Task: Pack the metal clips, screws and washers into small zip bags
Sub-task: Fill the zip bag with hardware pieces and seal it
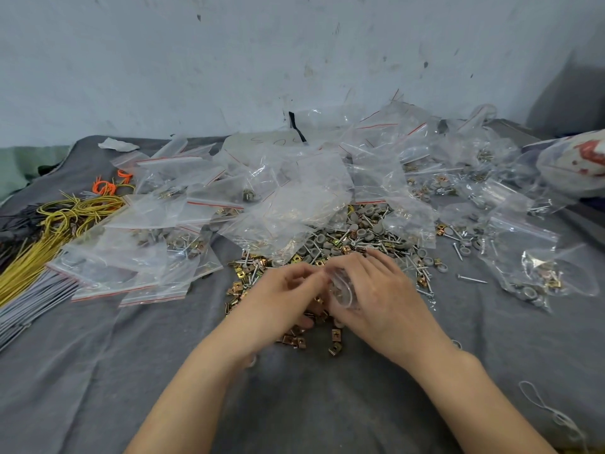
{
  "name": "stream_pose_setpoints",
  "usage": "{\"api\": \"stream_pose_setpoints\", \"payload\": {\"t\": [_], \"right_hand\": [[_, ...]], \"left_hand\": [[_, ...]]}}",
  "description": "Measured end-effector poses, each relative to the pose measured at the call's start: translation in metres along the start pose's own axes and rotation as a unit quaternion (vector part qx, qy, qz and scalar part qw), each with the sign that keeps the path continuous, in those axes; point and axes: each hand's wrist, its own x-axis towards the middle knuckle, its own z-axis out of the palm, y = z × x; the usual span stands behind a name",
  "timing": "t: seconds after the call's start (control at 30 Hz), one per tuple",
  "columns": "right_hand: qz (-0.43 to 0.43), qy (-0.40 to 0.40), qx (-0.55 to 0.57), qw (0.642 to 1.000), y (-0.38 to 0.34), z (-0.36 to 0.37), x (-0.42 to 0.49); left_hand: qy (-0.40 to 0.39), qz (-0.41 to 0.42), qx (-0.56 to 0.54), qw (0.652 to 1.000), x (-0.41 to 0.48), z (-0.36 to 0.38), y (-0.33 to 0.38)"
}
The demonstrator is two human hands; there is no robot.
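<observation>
Zip bag (343, 291) held between left hand (281, 299) and right hand (379, 290)

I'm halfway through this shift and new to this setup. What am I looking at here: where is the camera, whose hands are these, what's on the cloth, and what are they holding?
There is no machine here. A person works with bare hands, and the single picture comes from a camera worn on their head, looking forward and down. The left hand and the right hand meet over a grey cloth. Between them is a small zip bag. The right hand grips it, and the left hand's fingers seem to pinch at its mouth. Under the hands lies a heap of brass-coloured metal clips. Behind it are grey washers, with screws among and beside them. Further back is a heap of clear zip bags, some already filled. At the far left lie yellow wires.
</observation>
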Motion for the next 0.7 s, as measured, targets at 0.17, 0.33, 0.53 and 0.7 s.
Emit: {"api": "stream_pose_setpoints", "payload": {"t": [0.17, 0.33, 0.53, 0.7], "right_hand": [[0.019, -0.004, 0.008, 1.0, 0.004, 0.0, -0.001], [0.059, -0.015, 0.015, 0.998, 0.012, -0.002, 0.0], [0.102, -0.02, 0.021, 0.994, 0.021, -0.005, 0.003], [0.118, -0.027, 0.02, 0.992, 0.025, -0.006, 0.003]], "left_hand": [[0.15, 0.044, 0.071, 0.985, -0.001, -0.041, -0.01], [0.134, 0.079, 0.372, 0.915, -0.003, -0.057, -0.032], [0.067, 0.113, 0.504, 0.854, -0.01, -0.039, -0.035], [0.062, 0.103, 0.482, 0.868, -0.009, -0.047, -0.029]]}}
